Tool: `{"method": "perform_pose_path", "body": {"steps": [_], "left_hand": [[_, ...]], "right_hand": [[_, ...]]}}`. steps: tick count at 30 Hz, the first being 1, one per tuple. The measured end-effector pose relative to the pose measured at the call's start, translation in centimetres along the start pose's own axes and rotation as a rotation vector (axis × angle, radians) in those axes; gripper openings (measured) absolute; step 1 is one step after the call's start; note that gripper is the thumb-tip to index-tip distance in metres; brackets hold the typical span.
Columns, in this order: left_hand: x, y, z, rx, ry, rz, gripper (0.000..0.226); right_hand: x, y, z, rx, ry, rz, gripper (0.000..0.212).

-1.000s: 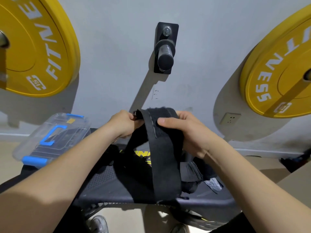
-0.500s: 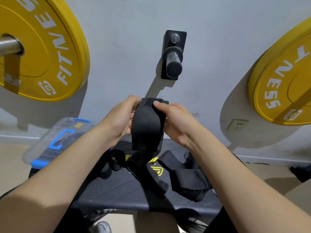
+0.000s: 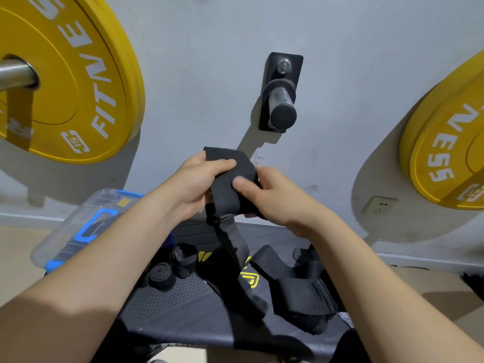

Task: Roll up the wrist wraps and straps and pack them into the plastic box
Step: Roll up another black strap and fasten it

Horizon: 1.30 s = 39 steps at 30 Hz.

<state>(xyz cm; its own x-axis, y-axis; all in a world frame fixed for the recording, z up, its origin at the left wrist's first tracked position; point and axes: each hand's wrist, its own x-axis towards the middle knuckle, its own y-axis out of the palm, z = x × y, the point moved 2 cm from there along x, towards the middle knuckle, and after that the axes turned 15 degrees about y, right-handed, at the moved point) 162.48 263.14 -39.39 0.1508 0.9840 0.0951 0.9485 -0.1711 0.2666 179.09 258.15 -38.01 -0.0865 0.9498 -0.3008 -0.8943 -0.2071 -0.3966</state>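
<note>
I hold a black wrist wrap up over the bench. My left hand grips its upper end, thumb across the front. My right hand pinches its right edge with the thumb on the fabric. The wrap's tail hangs down to the bench. Two rolled black wraps lie on the bench at the left. More loose black straps lie at the right. The clear plastic box with blue latches stands at the bench's left end, its lid on.
The black bench pad carries everything. Yellow weight plates hang on the wall at left and right. A black wall peg sticks out above my hands. A wall socket sits at the lower right.
My hands have shifted their hold on the wrap and gathered its upper part. The rolled wraps on the bench have come into sight. The view has tilted slightly.
</note>
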Motion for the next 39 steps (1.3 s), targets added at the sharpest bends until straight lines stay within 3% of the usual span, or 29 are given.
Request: {"method": "perform_pose_path", "body": {"steps": [3, 5, 8, 10, 13, 17, 21, 23, 29, 35, 39], "left_hand": [[0.1, 0.1, 0.3, 0.093, 0.006, 0.005, 0.050], [0.3, 0.0, 0.4, 0.133, 0.053, -0.043, 0.064], [0.4, 0.2, 0.0, 0.186, 0.159, -0.012, 0.029], [0.4, 0.2, -0.1, 0.250, 0.209, 0.035, 0.015], [0.1, 0.5, -0.3, 0.380, 0.258, 0.142, 0.016], [-0.3, 1.1, -0.2, 0.423, 0.377, 0.256, 0.020], [0.2, 0.7, 0.4, 0.625, 0.456, 0.297, 0.009], [0.6, 0.1, 0.6, 0.665, 0.442, 0.253, 0.018], [0.9, -0.3, 0.7, 0.664, 0.489, 0.227, 0.020], [0.8, 0.3, 0.6, 0.338, 0.382, 0.245, 0.021], [1.0, 0.1, 0.3, 0.257, 0.340, 0.285, 0.020]], "right_hand": [[0.5, 0.0, 0.2, 0.088, -0.012, -0.142, 0.045], [0.7, -0.2, -0.2, 0.052, -0.011, -0.195, 0.045], [0.6, -0.8, -0.3, 0.220, -0.060, -0.178, 0.037], [1.0, -1.2, -0.6, 0.298, -0.136, -0.192, 0.049], [1.3, -1.7, -0.7, 0.232, -0.239, -0.237, 0.040], [1.5, -2.3, -0.9, 0.335, -0.238, -0.317, 0.024], [1.9, -2.8, -1.1, 0.026, -0.327, -0.433, 0.012], [2.1, -3.0, -1.2, -0.085, -0.360, -0.472, 0.011], [2.6, -3.4, -1.3, -0.298, -0.406, -0.548, 0.027], [2.8, -3.2, -1.3, 0.021, -0.521, -0.487, 0.016], [3.0, -2.9, -1.5, 0.126, -0.502, -0.433, 0.017]]}}
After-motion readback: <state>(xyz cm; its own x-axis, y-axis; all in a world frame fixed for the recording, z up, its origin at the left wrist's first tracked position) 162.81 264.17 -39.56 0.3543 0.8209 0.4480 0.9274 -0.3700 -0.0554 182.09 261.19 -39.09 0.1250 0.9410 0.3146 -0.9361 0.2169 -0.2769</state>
